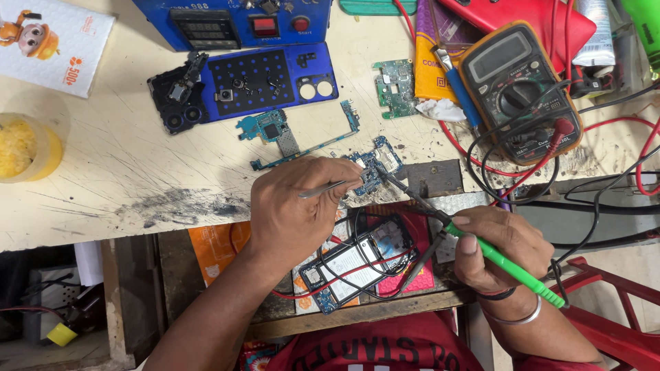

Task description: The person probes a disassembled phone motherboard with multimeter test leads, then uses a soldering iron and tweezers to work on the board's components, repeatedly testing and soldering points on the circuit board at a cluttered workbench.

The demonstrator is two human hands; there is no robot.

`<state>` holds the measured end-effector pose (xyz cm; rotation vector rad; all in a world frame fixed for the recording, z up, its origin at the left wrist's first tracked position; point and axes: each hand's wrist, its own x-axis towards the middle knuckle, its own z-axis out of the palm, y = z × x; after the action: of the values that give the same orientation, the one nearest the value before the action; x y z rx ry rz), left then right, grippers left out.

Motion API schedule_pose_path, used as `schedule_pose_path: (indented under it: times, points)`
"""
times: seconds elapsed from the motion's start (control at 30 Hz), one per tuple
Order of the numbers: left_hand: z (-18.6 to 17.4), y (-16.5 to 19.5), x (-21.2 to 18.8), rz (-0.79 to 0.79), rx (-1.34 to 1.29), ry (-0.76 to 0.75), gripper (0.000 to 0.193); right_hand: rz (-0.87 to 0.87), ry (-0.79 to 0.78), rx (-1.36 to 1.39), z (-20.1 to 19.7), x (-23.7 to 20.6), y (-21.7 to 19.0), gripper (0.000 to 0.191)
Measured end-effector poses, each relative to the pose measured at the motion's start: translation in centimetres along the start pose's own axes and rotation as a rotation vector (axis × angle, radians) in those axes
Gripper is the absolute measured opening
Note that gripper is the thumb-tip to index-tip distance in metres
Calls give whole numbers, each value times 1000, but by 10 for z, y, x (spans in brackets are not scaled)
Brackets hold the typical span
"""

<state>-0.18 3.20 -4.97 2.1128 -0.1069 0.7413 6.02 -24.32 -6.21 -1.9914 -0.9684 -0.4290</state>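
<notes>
— So, what are the hands doing?

— Seen from above, the left hand (292, 209) is closed around thin metal tweezers (328, 187), their tips pointing right onto a small blue circuit board (375, 165). The right hand (505, 240) grips a soldering iron (481, 247) with a bright green handle, held like a pen; its dark tip angles up and left to the same board, meeting it just beside the tweezer tips.

— Where is that board?

— It lies at the near edge of a pale, scratched and scorched counter (124, 165), touching a small dark metal block (433, 177) on its right.

— What lies below the hands?

— On a lower wooden shelf, an opened phone (354, 264) lies tilted, its back off, with red and black wires looped across it.

— And farther back on the counter?

— A blue phone back cover (271, 79) sits near a blue bench power supply (234, 20). Beside the cover is a black camera frame (175, 99). A green circuit board (394, 86) lies to its right, and another small blue board (268, 127) with a long flex strip sits just above the left hand. At right, a digital multimeter (519, 89) in an orange case trails red and black leads. A yellow jar (24, 148) stands at the far left.

— Anything on the right wrist?

— A metal bangle (512, 317) and a dark band.
</notes>
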Motion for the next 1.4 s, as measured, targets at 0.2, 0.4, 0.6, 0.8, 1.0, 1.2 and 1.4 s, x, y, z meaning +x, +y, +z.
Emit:
schedule_pose_path:
  times: [0.2, 0.4, 0.6, 0.8, 1.0, 1.2, 1.4]
  points:
    - [-1, 0, 0, -5, -11, -4, 18, 6, -16, 3, -1, -1, -1, 18]
    - [-1, 1, 0, -13, -9, -7, 17, 6, -9, 4, -1, 0, -2, 19]
    - [-2, 1, 0, -13, -22, -9, 17, 12, -34, -11, -4, 0, -7, 18]
    - [-3, 2, 0, -10, 0, -9, 18, -43, -16, -22, -1, 3, -8, 19]
    - [-3, 3, 1, -8, -12, -7, 18, -75, -16, -31, 0, 3, -10, 18]
    - [-2, 1, 0, -11, -16, -12, 17, -99, -33, -51, -1, 5, -13, 16]
    - [-1, 0, -1, -7, -16, -12, 18, -109, -41, -58, 0, 6, -14, 12]
